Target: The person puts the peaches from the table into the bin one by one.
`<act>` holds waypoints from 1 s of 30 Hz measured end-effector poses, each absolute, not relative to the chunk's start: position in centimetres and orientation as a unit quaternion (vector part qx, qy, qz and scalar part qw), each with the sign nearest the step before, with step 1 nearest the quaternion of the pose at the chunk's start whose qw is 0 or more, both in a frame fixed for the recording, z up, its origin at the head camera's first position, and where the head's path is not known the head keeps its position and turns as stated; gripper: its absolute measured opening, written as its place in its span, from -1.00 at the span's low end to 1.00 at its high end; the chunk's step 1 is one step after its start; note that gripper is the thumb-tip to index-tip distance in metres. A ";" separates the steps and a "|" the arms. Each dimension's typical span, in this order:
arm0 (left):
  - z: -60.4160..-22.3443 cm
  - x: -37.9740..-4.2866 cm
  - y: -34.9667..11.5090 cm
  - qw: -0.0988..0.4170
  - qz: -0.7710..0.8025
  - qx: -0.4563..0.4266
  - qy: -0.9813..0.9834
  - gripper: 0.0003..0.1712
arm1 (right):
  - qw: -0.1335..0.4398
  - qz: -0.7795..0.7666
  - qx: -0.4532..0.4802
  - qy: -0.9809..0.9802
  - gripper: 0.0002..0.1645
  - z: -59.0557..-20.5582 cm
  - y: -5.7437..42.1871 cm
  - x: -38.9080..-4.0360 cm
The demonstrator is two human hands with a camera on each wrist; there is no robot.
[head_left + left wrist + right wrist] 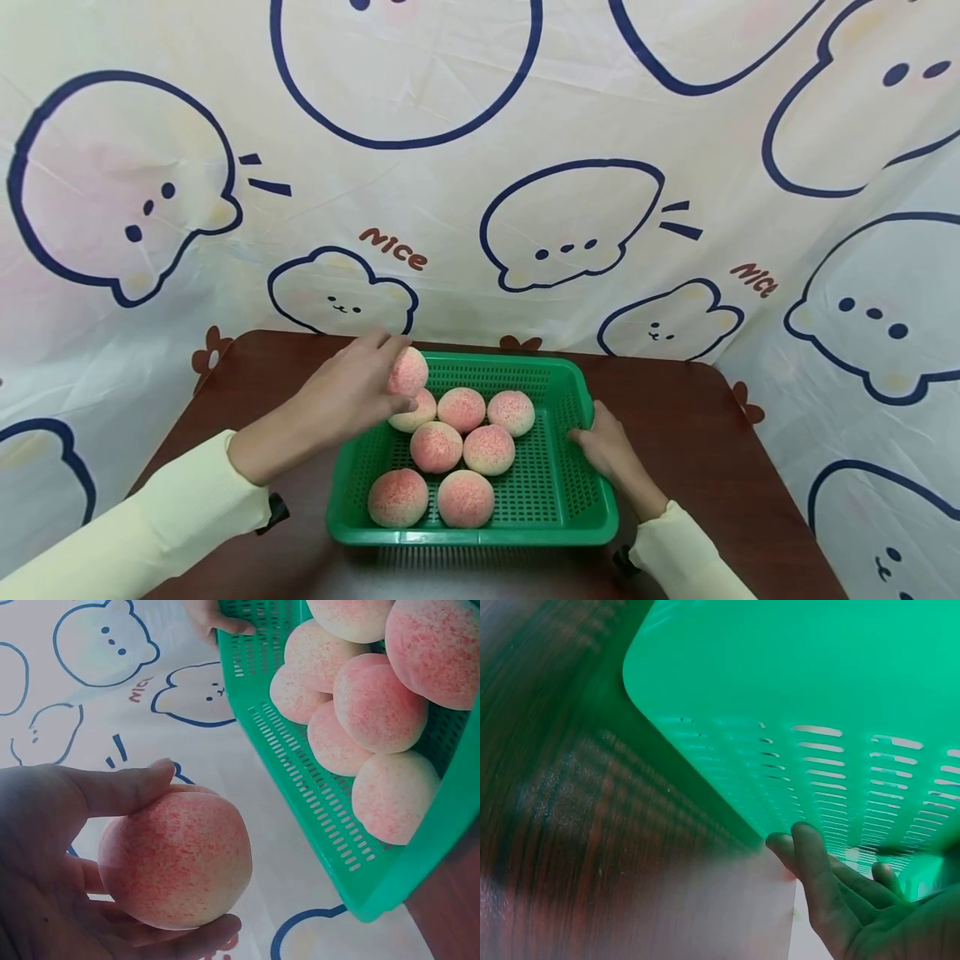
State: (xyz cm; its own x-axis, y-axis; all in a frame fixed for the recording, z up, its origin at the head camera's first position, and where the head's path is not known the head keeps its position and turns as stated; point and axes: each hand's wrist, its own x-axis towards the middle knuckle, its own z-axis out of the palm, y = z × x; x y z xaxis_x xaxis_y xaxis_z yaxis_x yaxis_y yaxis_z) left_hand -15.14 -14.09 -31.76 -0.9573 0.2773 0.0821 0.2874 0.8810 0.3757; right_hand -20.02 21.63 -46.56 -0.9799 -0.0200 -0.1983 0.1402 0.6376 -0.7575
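Note:
My left hand (348,387) holds a pink, speckled peach (408,372) above the far left corner of a green plastic basket (480,537). In the left wrist view, the thumb and fingers wrap around this peach (180,859), apart from the basket. Several more peaches (489,450) lie inside, mostly toward the left and middle. At the basket's right side, my right hand (609,446) grips the rim, its thumb over the edge. The right wrist view shows its fingers (814,870) beneath the rim by the slotted outer wall.
The basket stands on a dark brown wooden table (675,417). Behind and beside the table hangs a pale cloth (450,217) printed with cartoon faces. Inside the basket, the right part of its slotted floor (536,492) shows bare.

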 end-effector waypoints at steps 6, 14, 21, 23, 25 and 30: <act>-31.9 -15.3 -13.1 0.010 -0.201 -0.148 -0.968 -0.06 | 0.092 -0.423 0.030 0.901 -0.44 -46.6 21.6 -20.0; -32.1 -15.3 -11.3 0.010 -0.189 -0.180 -0.965 -0.10 | 0.091 -0.420 0.029 0.903 -0.44 -46.6 21.7 -19.9; -32.6 -15.1 -9.4 -0.003 -0.165 -0.213 -0.963 -0.18 | 0.092 -0.418 0.033 0.903 -0.46 -46.8 21.7 -20.1; -32.7 -15.1 -8.8 -0.004 -0.161 -0.222 -0.962 -0.21 | 0.092 -0.417 0.034 0.904 -0.47 -46.8 21.7 -20.1; -33.0 -15.0 -8.4 -0.002 -0.160 -0.232 -0.960 -0.23 | 0.090 -0.414 0.031 0.905 -0.48 -46.9 21.7 -20.2; -33.8 -15.1 -7.2 -0.015 -0.163 -0.253 -0.954 -0.23 | 0.088 -0.415 0.030 0.905 -0.49 -46.9 21.8 -20.2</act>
